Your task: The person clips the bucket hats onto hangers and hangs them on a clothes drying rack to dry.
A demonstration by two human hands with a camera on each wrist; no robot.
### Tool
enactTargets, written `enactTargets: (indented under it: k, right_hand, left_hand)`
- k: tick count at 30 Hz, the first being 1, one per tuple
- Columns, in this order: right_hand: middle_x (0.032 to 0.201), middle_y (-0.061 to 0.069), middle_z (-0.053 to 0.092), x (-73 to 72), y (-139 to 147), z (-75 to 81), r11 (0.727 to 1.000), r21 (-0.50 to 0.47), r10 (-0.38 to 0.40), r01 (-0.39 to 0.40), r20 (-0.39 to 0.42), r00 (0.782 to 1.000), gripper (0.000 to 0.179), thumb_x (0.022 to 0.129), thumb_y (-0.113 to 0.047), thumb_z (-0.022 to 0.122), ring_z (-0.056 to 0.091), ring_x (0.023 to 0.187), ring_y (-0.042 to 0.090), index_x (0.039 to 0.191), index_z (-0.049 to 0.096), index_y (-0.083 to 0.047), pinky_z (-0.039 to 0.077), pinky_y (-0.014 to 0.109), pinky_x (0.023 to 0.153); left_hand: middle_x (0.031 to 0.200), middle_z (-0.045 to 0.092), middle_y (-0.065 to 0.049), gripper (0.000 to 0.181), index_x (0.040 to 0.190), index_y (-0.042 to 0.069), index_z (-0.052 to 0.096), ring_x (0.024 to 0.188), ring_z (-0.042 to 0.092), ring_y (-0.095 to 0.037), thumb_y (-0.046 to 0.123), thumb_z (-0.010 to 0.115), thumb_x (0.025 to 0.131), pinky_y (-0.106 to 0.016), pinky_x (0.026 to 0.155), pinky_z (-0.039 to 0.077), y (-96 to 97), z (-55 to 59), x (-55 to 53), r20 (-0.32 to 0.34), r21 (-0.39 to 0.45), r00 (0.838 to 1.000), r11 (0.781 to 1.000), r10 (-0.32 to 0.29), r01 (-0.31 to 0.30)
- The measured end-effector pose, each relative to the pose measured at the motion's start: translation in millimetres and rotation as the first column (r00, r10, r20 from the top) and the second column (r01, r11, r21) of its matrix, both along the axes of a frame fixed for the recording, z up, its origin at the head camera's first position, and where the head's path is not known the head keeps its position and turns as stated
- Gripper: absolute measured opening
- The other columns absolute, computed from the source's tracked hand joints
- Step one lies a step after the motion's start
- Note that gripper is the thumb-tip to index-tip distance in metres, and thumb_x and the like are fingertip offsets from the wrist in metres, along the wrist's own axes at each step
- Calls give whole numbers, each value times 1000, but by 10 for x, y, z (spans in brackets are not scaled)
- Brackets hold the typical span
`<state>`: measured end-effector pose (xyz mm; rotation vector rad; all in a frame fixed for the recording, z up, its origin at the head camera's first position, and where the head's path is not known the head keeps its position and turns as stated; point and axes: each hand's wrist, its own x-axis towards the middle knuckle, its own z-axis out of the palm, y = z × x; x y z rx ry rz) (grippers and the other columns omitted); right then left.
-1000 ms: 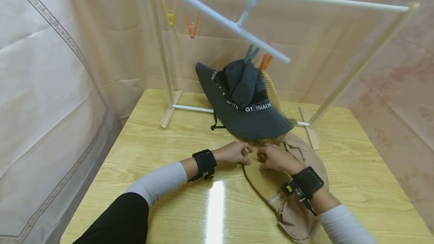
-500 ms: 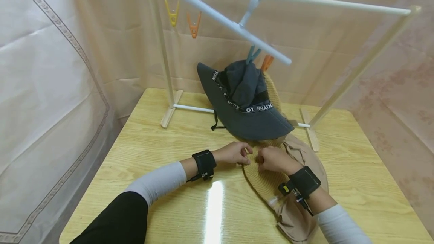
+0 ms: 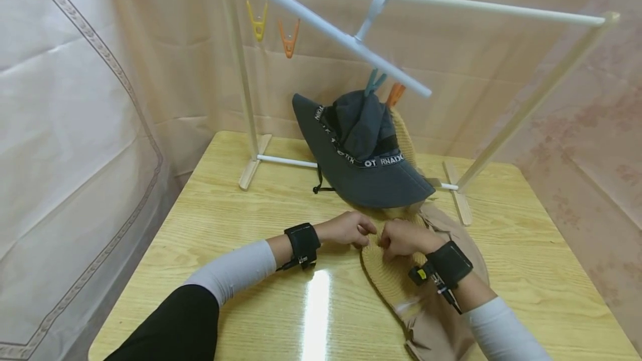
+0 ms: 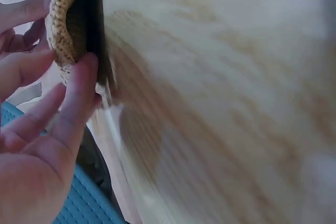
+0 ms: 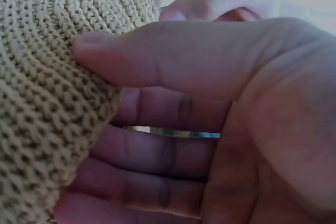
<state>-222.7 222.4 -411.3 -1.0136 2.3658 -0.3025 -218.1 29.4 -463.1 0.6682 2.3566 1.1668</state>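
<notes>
A tan knitted hat [image 3: 388, 280] with a brown fabric part [image 3: 448, 294] lies on the table, right of the middle. My left hand [image 3: 348, 228] pinches its knitted edge [image 4: 63, 22] between thumb and fingers, as the left wrist view shows. Close beside it, my right hand [image 3: 407, 237] grips the knit, thumb [image 5: 126, 51] on the near face and curled fingers behind. Just beyond both hands hangs a dark grey bucket hat [image 3: 361, 132] with a lettered band. A teal clothespin [image 3: 374, 82] holds its crown.
A white hanger [image 3: 341, 35] tilts down to the right from the rack's bar [image 3: 476, 5]. Yellow [image 3: 258, 21] and orange clothespins [image 3: 288, 40] hang on its left. Another orange clothespin [image 3: 395, 94] holds tan knit behind the dark hat. Rack feet [image 3: 254, 163] stand on the wooden table [image 3: 241, 205].
My right hand has turned slightly and its fingers have closed in on the knit. The tan hat's near end has shifted a little. My left hand stays almost in place.
</notes>
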Motion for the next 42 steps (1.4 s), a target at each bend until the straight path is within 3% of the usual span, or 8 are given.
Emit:
enactTargets:
  k: [7,11,18,21,25,30,38,42]
  right_hand:
    - [49,-9,39,-7,-29,54,997,34,-67,64,74,995,27,78,-6,74,34,43,6,58,58,-16,27,21,45]
    - [50,-9,37,-24,-34,79,999,-1,-35,35,49,998,33,80,-9,74,32,44,6,57,52,-18,27,21,46]
    - [50,-9,34,-60,-41,126,999,-34,-15,18,80,997,39,81,-9,73,30,44,6,56,46,-20,26,21,47]
    - [51,-10,35,-68,-47,155,999,-36,3,0,82,997,36,80,-10,74,31,45,6,57,48,-19,27,20,47]
    - [54,-10,38,-60,-59,188,999,-37,16,-13,77,997,30,77,-12,75,34,47,5,59,51,-17,28,19,49]
    - [53,-10,38,-54,-73,206,999,-35,17,-14,95,995,31,81,-19,76,34,47,5,60,54,-16,29,20,49]
    - [51,-12,39,-99,-39,254,996,-74,48,-41,89,995,34,82,-29,77,33,45,3,59,56,-16,29,18,48]
    - [50,-12,41,-109,-23,324,996,-81,35,-27,103,994,35,82,-32,77,35,44,3,58,57,-15,30,19,48]
  left_hand:
    - [133,62,-12,46,128,5,64,92,65,-10,-13,59,85,-15,67,46,-57,-47,-38,-23,65,993,991,-119,120]
    - [135,60,-9,48,129,10,63,108,66,-15,-10,64,86,-13,77,49,-92,-49,-69,-108,13,985,990,-136,138]
    - [125,61,-8,56,131,13,63,91,54,-12,-15,60,82,-14,68,42,-100,-12,-88,-219,-62,961,985,-169,160]
    - [122,63,-8,51,126,11,67,97,57,-14,-14,59,83,-13,74,44,-90,9,-83,-262,-66,952,987,-157,145]
    - [130,62,-11,41,119,8,71,116,60,-22,-12,56,86,-19,89,50,-80,20,-76,-259,-49,956,991,-137,128]
    - [143,53,-15,40,119,4,70,131,52,-29,-13,51,87,-19,91,46,-78,25,-77,-246,-2,959,989,-144,148]
    - [144,53,-13,42,117,2,70,131,52,-25,-16,50,85,-15,74,36,-51,29,-87,-262,109,956,981,-130,163]
    - [138,59,-11,43,119,4,69,130,54,-22,-16,50,86,-14,83,42,-42,71,-76,-225,188,969,971,-104,148]
